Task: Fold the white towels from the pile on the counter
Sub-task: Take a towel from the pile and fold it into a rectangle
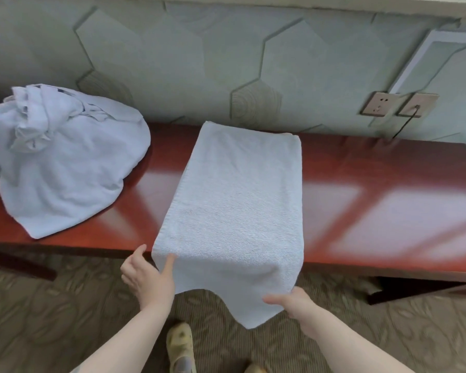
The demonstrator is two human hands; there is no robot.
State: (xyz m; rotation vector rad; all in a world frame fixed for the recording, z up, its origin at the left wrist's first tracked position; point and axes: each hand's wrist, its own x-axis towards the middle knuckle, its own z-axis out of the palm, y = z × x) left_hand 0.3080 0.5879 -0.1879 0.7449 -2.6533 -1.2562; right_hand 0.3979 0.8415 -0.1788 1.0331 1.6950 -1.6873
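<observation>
A white towel [234, 200] lies lengthwise across the red-brown counter [361, 200], its near end hanging over the front edge. My left hand [145, 275] is at the towel's hanging left edge, index finger touching the cloth, other fingers loosely curled. My right hand [291, 302] pinches the lower right part of the hanging end. A crumpled pile of white towels [62, 165] sits on the counter at the left, apart from both hands.
The counter runs along a green hexagon-patterned wall. Two wall sockets [398, 105] sit at the right, one with a black cable. Patterned carpet [51, 319] lies below, and my shoes [180, 345] show near the bottom edge.
</observation>
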